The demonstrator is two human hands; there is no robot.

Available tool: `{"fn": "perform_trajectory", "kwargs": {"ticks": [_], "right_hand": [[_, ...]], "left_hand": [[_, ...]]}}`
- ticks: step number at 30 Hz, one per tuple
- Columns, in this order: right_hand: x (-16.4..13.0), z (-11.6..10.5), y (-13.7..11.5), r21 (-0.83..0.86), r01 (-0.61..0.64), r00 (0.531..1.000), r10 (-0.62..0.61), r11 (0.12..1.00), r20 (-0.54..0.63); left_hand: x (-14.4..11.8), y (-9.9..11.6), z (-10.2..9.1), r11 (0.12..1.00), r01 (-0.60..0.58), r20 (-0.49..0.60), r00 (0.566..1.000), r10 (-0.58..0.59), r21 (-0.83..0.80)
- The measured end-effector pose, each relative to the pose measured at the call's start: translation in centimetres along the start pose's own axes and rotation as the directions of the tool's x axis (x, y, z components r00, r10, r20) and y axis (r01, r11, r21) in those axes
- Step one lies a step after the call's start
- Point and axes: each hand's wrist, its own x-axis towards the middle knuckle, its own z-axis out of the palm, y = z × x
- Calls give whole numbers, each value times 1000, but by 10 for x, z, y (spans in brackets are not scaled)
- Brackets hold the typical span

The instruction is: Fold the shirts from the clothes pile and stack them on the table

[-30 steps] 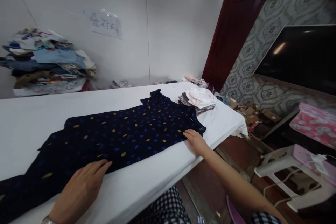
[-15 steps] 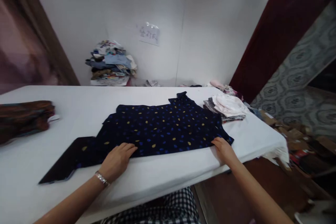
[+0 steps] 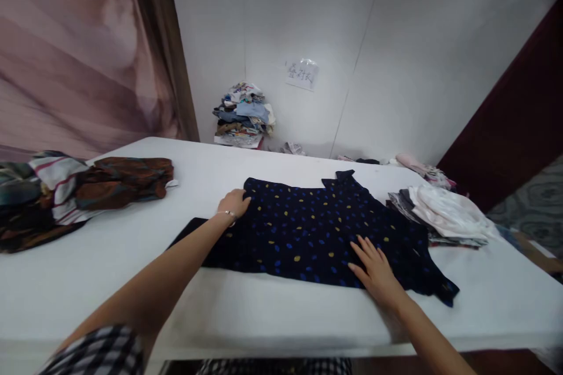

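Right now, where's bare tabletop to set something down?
Free patches on the white table: between the brown garment pile and the navy dotted dress; the near edge strip under the left hand arm; behind the dress toward the wall. Crowded: right, by the folded stack, and around the right hand.

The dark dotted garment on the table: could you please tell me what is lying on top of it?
On the dark dotted garment, the right hand lies flat near its front edge and the left hand touches its far left corner. The white table beneath is covered there.
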Motion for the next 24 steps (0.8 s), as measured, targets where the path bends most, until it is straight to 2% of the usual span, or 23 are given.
{"fn": "perform_trajectory", "kwargs": {"ticks": [3,5,8,11,13,15,21,22,24], "right_hand": [[-6,22,7,-74,-27,999,30,997,38],[-11,28,11,-101,-19,999,23,995,41],[-15,29,12,-131,-23,998,32,991,60],[-16,27,11,-152,-28,996,41,988,81],[-16,26,11,-158,-28,996,41,987,85],[-16,25,11,-158,-26,996,40,987,83],[-13,12,-1,-117,-61,984,79,991,159],[-13,9,-4,-103,-76,978,94,992,184],[-10,-1,-9,-64,-118,962,130,991,238]], "left_hand": [[41,-13,-1,983,182,20,983,-182,-2],[63,-16,4,965,262,43,964,-261,-16],[90,-11,16,937,348,77,936,-344,-33],[111,0,28,922,386,119,918,-379,-41],[119,4,30,929,369,122,925,-361,-45],[121,1,26,943,329,77,942,-325,-44],[101,-25,3,968,248,-94,965,-244,41],[97,-25,3,979,196,-105,976,-189,60],[87,-21,11,993,13,-96,995,-2,119]]}}
